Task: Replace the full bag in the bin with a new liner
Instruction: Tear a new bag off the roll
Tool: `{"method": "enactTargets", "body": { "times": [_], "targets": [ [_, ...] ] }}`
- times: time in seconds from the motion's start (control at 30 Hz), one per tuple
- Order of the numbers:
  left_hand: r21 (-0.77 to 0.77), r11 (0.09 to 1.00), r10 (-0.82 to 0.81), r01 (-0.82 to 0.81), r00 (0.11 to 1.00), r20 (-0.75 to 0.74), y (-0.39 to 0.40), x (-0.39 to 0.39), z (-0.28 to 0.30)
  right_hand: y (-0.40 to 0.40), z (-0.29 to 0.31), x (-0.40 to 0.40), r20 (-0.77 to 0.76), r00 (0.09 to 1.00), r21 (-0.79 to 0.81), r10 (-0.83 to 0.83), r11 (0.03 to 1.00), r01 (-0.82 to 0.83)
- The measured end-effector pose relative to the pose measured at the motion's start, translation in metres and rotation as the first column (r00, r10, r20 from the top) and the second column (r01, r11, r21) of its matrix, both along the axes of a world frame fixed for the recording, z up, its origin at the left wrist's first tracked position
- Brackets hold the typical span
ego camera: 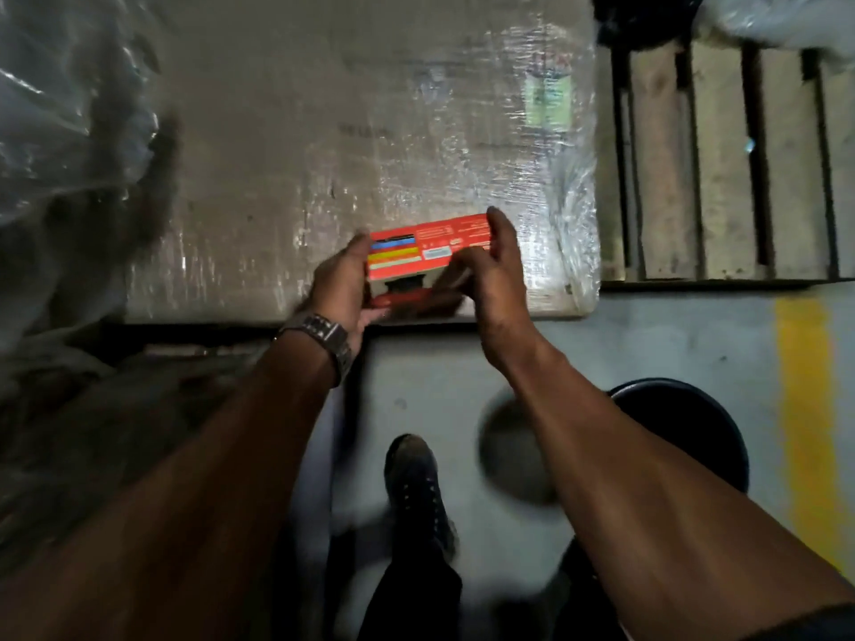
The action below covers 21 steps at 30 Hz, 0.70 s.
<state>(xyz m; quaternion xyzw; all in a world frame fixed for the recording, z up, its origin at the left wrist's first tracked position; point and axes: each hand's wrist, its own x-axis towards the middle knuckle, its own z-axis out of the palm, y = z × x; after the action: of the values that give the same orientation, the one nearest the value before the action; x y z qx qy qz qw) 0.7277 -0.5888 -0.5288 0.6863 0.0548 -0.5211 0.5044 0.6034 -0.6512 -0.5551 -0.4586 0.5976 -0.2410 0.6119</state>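
A red box of bin liners (428,252) with coloured stripes and a dark roll showing in its lower opening is held above the edge of a plastic-wrapped carton. My left hand (342,279), with a metal watch on the wrist, grips the box's left end. Its right end sits inside the curled fingers of my right hand (492,270), whose thumb lies across the front. The dark round bin (694,423) stands on the floor at the lower right, partly hidden behind my right forearm.
The wrapped carton (324,131) fills the upper middle. A wooden pallet (721,178) lies to its right. Crumpled clear plastic (55,131) piles up at the left. A yellow floor line (805,409) runs on the right. My shoe (416,483) stands on the grey floor.
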Motion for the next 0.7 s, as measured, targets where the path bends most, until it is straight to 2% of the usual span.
{"method": "enactTargets", "body": {
  "times": [0.1,0.2,0.37,0.5,0.53,0.6,0.67,0.7],
  "targets": [
    [-0.144,0.982,-0.141,0.125,0.984,-0.11,-0.009,-0.045,0.018,-0.015,0.026,-0.048,0.042,0.973,0.05,-0.226,0.973,0.224],
    [-0.205,0.932,-0.333,0.299,0.929,-0.16,-0.013,-0.088,0.031,-0.026,0.045,-0.096,0.012,0.922,0.056,-0.386,0.921,0.385],
    [-0.331,0.826,-0.537,0.456,0.816,-0.216,-0.017,-0.148,0.042,-0.033,0.063,-0.165,-0.025,0.884,0.049,-0.467,0.882,0.468],
    [-0.275,0.755,-0.642,0.595,0.756,-0.125,-0.013,-0.203,0.045,-0.035,0.072,-0.223,0.028,0.859,0.032,-0.512,0.859,0.511],
    [-0.258,0.756,-0.641,0.602,0.76,-0.106,-0.013,-0.217,0.044,-0.035,0.076,-0.238,0.028,0.855,0.021,-0.517,0.856,0.517],
    [-0.218,0.838,-0.531,0.5,0.838,-0.121,-0.013,-0.238,0.041,-0.035,0.084,-0.263,0.022,0.852,-0.03,-0.522,0.852,0.523],
    [-0.165,0.951,-0.293,0.262,0.933,-0.21,-0.015,-0.255,0.037,-0.036,0.094,-0.283,0.009,0.85,-0.097,-0.527,0.846,0.525],
    [-0.129,0.981,-0.172,0.142,0.95,-0.262,-0.017,-0.263,0.035,-0.037,0.098,-0.292,0.001,0.85,-0.134,-0.526,0.843,0.521]
  ]
}}
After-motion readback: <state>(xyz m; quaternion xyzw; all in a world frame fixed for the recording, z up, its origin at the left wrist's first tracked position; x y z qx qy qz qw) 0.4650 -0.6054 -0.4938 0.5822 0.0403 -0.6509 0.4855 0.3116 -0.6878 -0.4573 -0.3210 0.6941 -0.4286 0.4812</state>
